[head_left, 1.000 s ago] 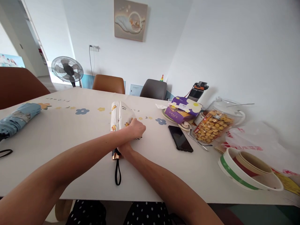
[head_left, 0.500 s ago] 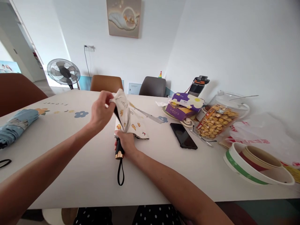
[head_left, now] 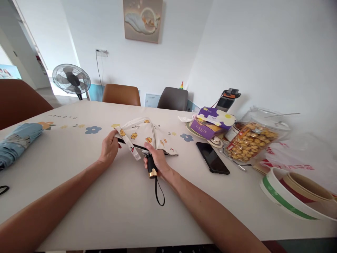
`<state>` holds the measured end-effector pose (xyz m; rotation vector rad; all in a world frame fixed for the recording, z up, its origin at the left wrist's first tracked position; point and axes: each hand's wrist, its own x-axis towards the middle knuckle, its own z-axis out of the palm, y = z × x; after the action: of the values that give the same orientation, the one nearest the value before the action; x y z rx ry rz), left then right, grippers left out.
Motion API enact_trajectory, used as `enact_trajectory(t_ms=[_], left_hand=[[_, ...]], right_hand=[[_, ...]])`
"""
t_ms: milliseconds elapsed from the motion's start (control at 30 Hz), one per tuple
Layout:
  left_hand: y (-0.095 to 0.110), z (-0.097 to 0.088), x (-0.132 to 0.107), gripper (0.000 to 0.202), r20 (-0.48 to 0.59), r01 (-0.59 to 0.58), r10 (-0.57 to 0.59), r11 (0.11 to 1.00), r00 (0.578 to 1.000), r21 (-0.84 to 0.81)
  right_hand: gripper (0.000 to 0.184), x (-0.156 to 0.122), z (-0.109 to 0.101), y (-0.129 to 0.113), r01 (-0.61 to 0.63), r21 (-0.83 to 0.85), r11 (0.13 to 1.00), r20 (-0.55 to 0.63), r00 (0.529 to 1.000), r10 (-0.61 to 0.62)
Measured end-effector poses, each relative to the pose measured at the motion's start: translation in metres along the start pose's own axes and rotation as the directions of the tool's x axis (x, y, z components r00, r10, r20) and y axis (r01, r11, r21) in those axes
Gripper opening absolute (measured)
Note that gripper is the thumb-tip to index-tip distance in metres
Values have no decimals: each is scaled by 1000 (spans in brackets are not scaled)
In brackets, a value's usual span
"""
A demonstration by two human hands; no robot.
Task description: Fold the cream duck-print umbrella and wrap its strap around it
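A small white folding umbrella printed with yellow ducks lies loosely unwrapped on the white table. My right hand is closed round its black handle, whose gold end and black wrist strap point toward me. My left hand pinches the canopy's left edge, near the closing strap, and holds the fabric spread out to the left.
A folded blue umbrella lies at the far left. On the right are a black phone, a purple box, a jar of snacks, stacked paper bowls and a plastic bag. Brown chairs and a fan stand behind the table.
The wrapped umbrella has come undone. My left hand let go of the bundle, lifted a fold of canopy, then drew it down and out to the left. My right hand kept the handle.
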<state>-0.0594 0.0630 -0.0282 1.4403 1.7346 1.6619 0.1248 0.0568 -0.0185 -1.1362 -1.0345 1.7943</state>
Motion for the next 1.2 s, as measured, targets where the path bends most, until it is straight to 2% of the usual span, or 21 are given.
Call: enact_trajectory(t_ms=[67,167,267,367,500,567,667,733,767,800,867,1000,1033,1100,1200], left_hand=[[-1,-3,0,26,17,-32,30,992,999,119],[-4,-6,1,18,63,-80,62,941,996,328],[-8,-5,3,17,165,-53,-21,898,986,436],[-6,-4,4,18,221,-7,-100,899,970,438],[-4,-6,6,28,303,28,-129,949,944,314],[-8,-9,9,38,240,83,-144,966,960,246],[-17,-10,12,39,20,141,-149,967,989,211],[-18,-6,10,36,-45,44,-35,972,998,232],[-15,-2,7,35,-35,-43,53,969,998,241],[-12,3,3,34,-1,-143,148,960,989,240],[-1,16,-4,32,97,-328,314,924,944,199],[22,50,-8,38,341,-530,475,844,811,83],[26,59,-6,39,395,-540,477,840,785,58],[31,75,1,42,475,-500,420,865,773,48],[34,90,10,45,516,-351,257,932,817,92]], right_hand=[[45,6,-5,-1,11,-7,1000,-39,999,-11],[42,13,-12,-1,85,-95,992,-125,987,-96],[34,17,-14,-1,157,-198,967,-196,961,-196],[31,16,-13,-1,149,-205,967,-211,959,-192],[27,17,-12,0,77,-151,986,-258,959,-114],[23,18,-12,0,71,-144,987,-289,951,-110],[18,18,-10,1,72,-152,986,-298,948,-115],[17,18,-8,1,66,-160,985,-285,952,-110],[17,18,-8,1,59,-163,985,-280,955,-103],[18,18,-7,1,53,-166,985,-282,954,-99],[18,18,-6,1,63,-174,983,-293,949,-113],[20,19,-6,1,127,-218,968,-258,949,-182],[22,19,-7,1,133,-230,964,-243,951,-189],[25,19,-7,1,134,-248,959,-230,954,-193],[21,19,-7,0,137,-272,952,-238,950,-204]])
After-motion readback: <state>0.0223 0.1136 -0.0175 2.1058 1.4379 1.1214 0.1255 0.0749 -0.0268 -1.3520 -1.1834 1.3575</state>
